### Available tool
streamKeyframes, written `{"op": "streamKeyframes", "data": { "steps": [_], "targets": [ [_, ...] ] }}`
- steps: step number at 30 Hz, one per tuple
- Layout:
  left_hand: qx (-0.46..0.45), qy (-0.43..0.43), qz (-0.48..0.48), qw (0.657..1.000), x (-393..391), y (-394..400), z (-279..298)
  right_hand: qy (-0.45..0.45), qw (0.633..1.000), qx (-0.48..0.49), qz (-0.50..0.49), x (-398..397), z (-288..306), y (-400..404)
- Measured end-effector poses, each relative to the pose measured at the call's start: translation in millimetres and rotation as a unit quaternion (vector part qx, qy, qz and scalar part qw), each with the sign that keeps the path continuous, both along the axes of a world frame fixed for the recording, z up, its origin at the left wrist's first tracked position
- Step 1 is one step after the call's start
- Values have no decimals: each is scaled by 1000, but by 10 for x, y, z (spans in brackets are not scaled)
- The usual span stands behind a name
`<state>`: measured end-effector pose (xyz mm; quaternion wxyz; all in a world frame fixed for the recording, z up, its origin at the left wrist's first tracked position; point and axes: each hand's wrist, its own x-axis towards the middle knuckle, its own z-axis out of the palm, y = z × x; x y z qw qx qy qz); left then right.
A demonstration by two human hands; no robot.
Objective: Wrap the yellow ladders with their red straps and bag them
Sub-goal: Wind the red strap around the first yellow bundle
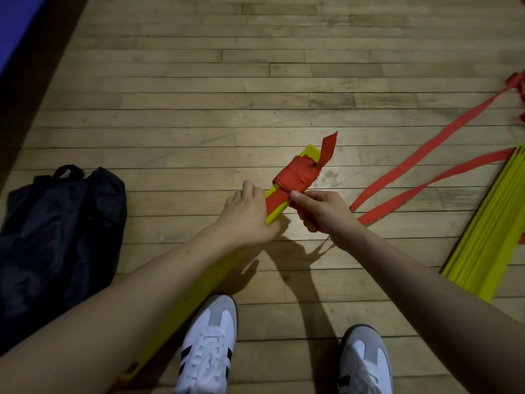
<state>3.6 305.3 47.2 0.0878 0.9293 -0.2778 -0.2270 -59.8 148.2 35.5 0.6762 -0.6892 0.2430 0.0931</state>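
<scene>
A bundle of yellow ladder slats (277, 211) is held above the wooden floor, its far end wound with a red strap (295, 176) whose loose tail sticks up. My left hand (245, 214) grips the bundle just below the red winding. Beside it, my right hand (319, 210) pinches the strap at the lower edge of the winding. The bundle's near part runs under my left forearm and is mostly hidden. A dark bag (56, 237) lies on the floor at the left.
A second stack of yellow slats (494, 231) lies at the right with two long red straps (426, 180) trailing across the floor. My two white shoes (210, 345) stand at the bottom. A blue mat (17, 32) edges the far left.
</scene>
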Motion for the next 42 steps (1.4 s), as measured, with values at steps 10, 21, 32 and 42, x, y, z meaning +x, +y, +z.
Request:
{"op": "streamKeyframes", "data": {
  "steps": [10, 21, 32, 42],
  "targets": [
    [-155, 24, 67, 985, -1, 199, -31, 63, 983, -5, 170, 41, 52, -8],
    [-89, 81, 68, 990, 110, 171, -72, -3, 994, -15, 106, 39, 92, 128],
    [-9, -99, 31, 995, 38, 208, -38, 8, 996, 20, 87, -34, 64, 179],
    [45, -166, 15, 985, -13, 86, -82, 1, 997, -1, 78, -29, 92, 210]
  ]
}}
